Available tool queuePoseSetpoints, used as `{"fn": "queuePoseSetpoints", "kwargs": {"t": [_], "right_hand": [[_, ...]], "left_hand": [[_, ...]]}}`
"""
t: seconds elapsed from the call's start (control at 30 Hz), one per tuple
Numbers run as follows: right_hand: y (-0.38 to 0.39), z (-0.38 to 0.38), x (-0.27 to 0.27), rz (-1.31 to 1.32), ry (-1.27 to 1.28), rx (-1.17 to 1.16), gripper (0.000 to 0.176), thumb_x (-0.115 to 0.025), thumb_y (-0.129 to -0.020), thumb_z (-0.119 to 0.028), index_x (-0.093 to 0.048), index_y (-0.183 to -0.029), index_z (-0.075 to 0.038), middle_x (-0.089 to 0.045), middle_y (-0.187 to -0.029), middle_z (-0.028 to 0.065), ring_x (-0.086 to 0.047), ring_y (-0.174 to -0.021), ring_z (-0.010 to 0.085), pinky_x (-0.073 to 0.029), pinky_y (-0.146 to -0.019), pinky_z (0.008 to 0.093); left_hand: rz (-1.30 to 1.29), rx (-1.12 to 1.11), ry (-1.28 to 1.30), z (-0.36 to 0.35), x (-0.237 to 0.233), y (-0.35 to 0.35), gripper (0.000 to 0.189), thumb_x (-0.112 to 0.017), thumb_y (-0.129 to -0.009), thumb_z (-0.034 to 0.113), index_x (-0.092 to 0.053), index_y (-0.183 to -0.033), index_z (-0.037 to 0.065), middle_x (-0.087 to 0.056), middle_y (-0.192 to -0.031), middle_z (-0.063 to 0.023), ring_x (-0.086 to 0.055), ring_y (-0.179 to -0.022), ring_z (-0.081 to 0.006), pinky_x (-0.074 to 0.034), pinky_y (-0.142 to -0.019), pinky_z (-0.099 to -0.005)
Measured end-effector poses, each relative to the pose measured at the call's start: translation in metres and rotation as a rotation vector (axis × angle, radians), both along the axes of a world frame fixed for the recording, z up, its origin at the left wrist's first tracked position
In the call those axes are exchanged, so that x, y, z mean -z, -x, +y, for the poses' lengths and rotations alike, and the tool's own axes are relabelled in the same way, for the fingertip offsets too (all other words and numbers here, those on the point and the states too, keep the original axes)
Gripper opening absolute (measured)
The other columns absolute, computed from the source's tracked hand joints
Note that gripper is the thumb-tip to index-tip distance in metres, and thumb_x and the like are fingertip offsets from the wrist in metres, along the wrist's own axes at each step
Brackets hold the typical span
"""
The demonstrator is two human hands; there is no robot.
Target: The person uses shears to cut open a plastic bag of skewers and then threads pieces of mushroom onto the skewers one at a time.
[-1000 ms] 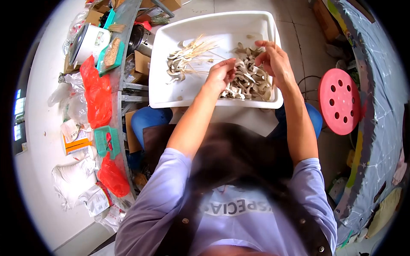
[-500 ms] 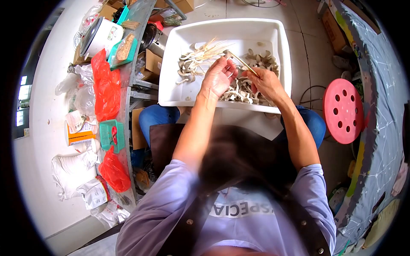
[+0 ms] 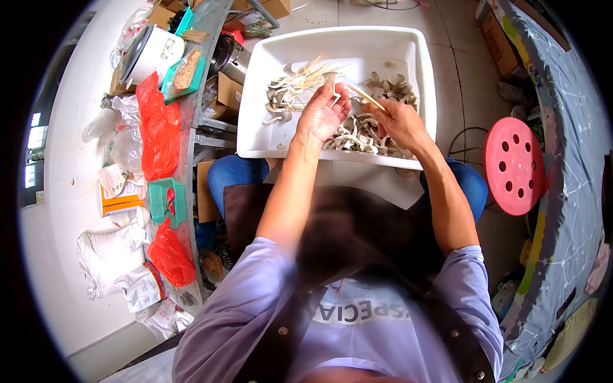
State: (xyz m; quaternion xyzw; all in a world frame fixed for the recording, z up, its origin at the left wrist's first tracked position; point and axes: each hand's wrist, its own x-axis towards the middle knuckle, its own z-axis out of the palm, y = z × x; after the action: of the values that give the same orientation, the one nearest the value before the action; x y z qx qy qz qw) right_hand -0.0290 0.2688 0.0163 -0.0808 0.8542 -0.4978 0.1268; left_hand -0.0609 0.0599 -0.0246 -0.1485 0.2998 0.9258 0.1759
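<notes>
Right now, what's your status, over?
Left hand pinches a mushroom piece. Right hand holds a skewer against it. Both over white tray, nothing in the way.

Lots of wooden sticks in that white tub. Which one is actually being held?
The single skewer slanting between the right hand and left hand; the other skewers lie bundled flat in the left half of the tub.

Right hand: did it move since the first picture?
Yes. The right hand came away from the white tray's right rim, toward the tray's middle, and now pinches a wooden skewer.
</notes>
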Motion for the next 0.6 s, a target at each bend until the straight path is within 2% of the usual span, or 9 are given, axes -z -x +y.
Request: {"fn": "queuePoseSetpoints", "kwargs": {"t": [0.07, 0.1, 0.2, 0.37, 0.6], "right_hand": [[0.001, 0.000, -0.008, -0.090, 0.061, 0.036, 0.028, -0.053, -0.093, -0.029, -0.067, -0.105, -0.007, -0.059, -0.062, 0.0126, -0.061, -0.061, 0.0225, -0.046, -0.061, 0.0353], [0.000, -0.001, -0.013, -0.112, 0.092, 0.023, 0.027, -0.051, -0.094, -0.026, -0.067, -0.103, -0.006, -0.056, -0.058, 0.0068, -0.056, -0.056, 0.0140, -0.045, -0.057, 0.0310], [0.000, -0.007, 0.004, -0.185, 0.222, 0.005, 0.027, -0.050, -0.093, -0.024, -0.068, -0.100, -0.005, -0.057, -0.057, 0.0046, -0.055, -0.055, 0.0128, -0.044, -0.057, 0.0301], [0.001, -0.009, 0.007, -0.227, 0.176, -0.016, 0.026, -0.049, -0.092, -0.022, -0.068, -0.097, -0.005, -0.056, -0.056, 0.0026, -0.054, -0.054, 0.0115, -0.044, -0.056, 0.0288], [0.000, -0.006, -0.002, -0.226, 0.141, -0.024, 0.024, -0.051, -0.091, -0.022, -0.069, -0.095, -0.007, -0.056, -0.056, 0.0024, -0.055, -0.054, 0.0107, -0.045, -0.055, 0.0288]], "left_hand": [[-0.059, -0.021, -0.091, 0.003, -0.004, -0.002, 0.027, -0.076, -0.078, 0.022, -0.062, -0.099, 0.011, -0.064, -0.107, -0.0027, -0.058, -0.104, -0.0191, -0.048, -0.088, -0.0375], [-0.042, -0.016, -0.082, 0.004, -0.005, -0.004, 0.025, -0.075, -0.079, 0.022, -0.062, -0.099, 0.012, -0.063, -0.109, -0.0025, -0.057, -0.106, -0.0188, -0.048, -0.089, -0.0380], [0.019, -0.005, -0.061, 0.011, -0.016, -0.007, 0.020, -0.073, -0.081, 0.021, -0.064, -0.098, 0.015, -0.062, -0.116, -0.0022, -0.055, -0.111, -0.0182, -0.047, -0.091, -0.0395], [0.050, -0.007, -0.061, 0.013, -0.020, -0.004, 0.011, -0.067, -0.086, 0.017, -0.064, -0.096, 0.017, -0.062, -0.118, -0.0028, -0.054, -0.113, -0.0190, -0.046, -0.092, -0.0410], [0.078, -0.020, -0.043, 0.010, -0.023, -0.003, 0.008, -0.067, -0.086, 0.015, -0.063, -0.093, 0.016, -0.063, -0.117, -0.0031, -0.055, -0.112, -0.0190, -0.045, -0.091, -0.0401]]}}
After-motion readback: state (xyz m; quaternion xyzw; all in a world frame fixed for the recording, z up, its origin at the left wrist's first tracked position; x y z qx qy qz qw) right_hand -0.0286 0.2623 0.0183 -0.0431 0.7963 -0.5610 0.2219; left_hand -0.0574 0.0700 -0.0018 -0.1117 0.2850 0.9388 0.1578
